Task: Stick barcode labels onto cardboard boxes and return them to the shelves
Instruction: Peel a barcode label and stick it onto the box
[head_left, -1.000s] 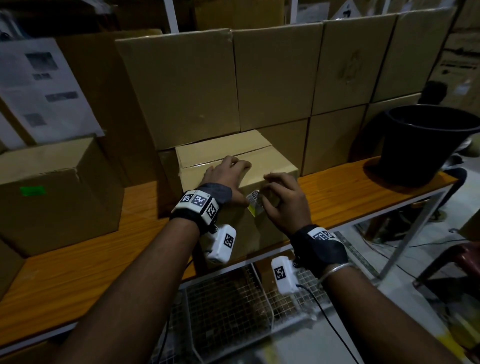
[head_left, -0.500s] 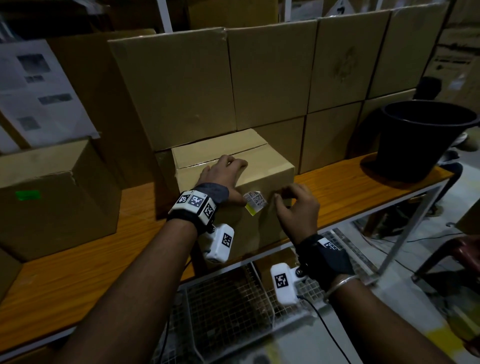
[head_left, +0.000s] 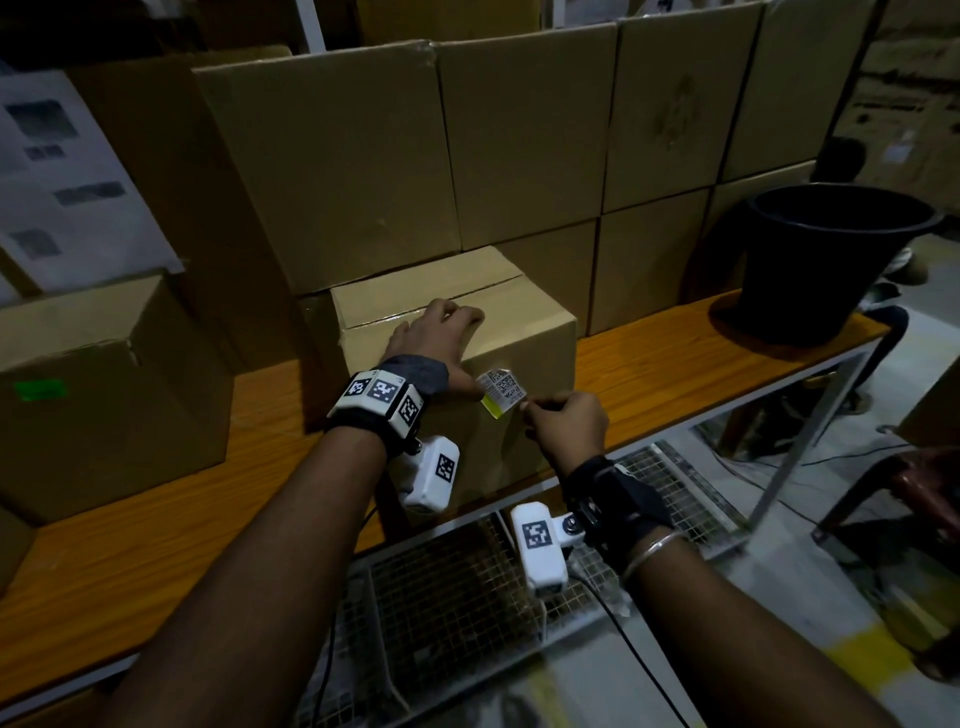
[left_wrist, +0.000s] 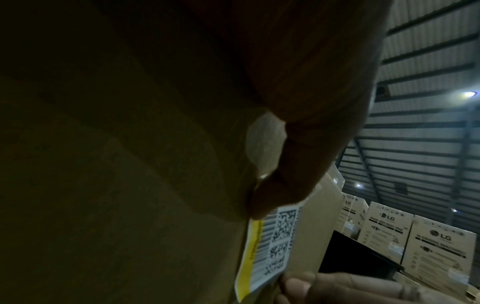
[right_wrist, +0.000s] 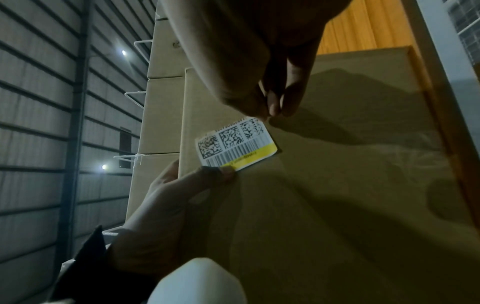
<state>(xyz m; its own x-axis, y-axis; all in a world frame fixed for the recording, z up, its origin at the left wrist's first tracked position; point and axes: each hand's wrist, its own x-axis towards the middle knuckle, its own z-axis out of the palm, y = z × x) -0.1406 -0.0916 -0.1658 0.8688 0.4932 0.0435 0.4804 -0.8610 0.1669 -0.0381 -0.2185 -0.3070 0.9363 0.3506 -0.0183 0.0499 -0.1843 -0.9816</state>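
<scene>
Cardboard box (head_left: 519, 338) stands on the orange wooden surface (head_left: 675, 358); left hand (head_left: 431, 338) rests on its top, thumb pressing the barcode label (head_left: 500, 391) on the front face – right hand (head_left: 566, 421) pinches the label's corner.

All three views are dim. Small ceiling lamps (right_wrist: 124, 52) glare as bright spots in the wrist views. Hand shadows fall across the cardboard box (right_wrist: 350, 185). Wide-angle bending warps the edges, and the left wrist view is mostly dark and blurred.
</scene>
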